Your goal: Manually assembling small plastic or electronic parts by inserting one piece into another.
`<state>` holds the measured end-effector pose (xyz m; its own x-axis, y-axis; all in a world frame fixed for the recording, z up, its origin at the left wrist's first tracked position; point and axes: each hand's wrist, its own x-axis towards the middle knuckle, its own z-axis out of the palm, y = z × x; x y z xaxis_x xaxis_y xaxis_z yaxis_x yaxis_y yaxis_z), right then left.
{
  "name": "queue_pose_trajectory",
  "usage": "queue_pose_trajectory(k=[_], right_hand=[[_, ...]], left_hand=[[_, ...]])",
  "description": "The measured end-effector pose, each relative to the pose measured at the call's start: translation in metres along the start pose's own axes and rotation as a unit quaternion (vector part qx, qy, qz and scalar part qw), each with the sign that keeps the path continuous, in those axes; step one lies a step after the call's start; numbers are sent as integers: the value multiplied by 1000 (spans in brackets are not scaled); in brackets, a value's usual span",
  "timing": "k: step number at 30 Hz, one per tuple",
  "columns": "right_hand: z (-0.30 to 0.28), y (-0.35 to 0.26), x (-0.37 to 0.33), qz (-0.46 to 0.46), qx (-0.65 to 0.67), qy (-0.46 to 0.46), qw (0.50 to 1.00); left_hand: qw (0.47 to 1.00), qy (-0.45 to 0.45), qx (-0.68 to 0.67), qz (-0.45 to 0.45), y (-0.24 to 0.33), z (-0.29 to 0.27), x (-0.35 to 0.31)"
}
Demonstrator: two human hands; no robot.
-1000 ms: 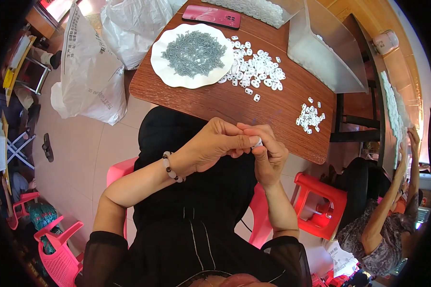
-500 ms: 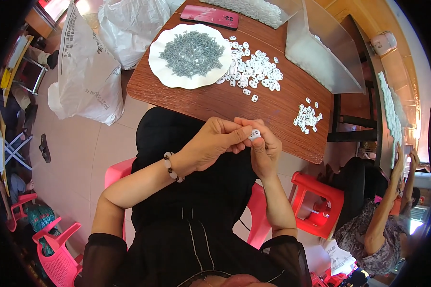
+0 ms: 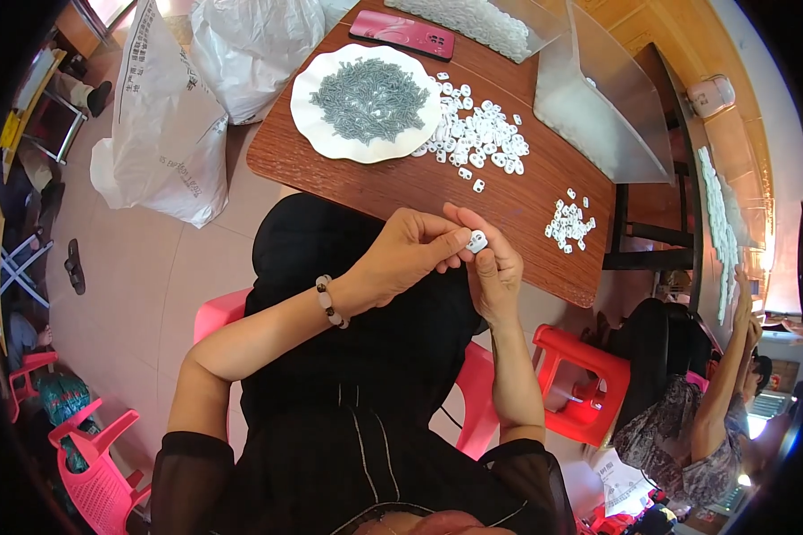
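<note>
Assembly step in hand: small white plastic clip [image 3: 477,241] is pinched between left hand [image 3: 410,254] and right hand [image 3: 495,267] fingertips, at 6 o'clock of the brown wooden surface [image 3: 509,201]. Next move likely needs steady pressing.

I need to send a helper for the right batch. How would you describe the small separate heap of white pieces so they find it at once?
Start at the brown table and its white plate of grey pieces. Past the big spread of white pieces beside that plate, toward the table's right corner, lies the small heap. It sits alone on bare wood, far smaller than the spread.
</note>
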<state>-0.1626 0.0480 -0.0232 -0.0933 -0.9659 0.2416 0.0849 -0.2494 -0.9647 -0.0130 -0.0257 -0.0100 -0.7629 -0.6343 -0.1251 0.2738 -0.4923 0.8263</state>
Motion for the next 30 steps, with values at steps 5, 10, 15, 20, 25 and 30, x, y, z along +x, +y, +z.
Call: queue_pose_trajectory(k=[5, 10, 15, 20, 25, 30], right_hand=[[2, -1, 0, 11, 25, 1, 1000], [1, 4, 1, 0, 31, 12, 999], [-5, 10, -1, -16, 23, 12, 1000], [0, 7, 0, -6, 37, 12, 999], [2, 3, 2, 8, 43, 5, 999], [4, 4, 2, 11, 24, 31, 999]], left_hand=[[1000, 12, 20, 7, -3, 1, -1], [999, 12, 34, 14, -5, 1, 0], [998, 10, 54, 11, -1, 3, -2], [1000, -3, 11, -6, -4, -1, -1], [1000, 2, -4, -19, -3, -3, -1], [1000, -4, -4, -29, -2, -4, 1]])
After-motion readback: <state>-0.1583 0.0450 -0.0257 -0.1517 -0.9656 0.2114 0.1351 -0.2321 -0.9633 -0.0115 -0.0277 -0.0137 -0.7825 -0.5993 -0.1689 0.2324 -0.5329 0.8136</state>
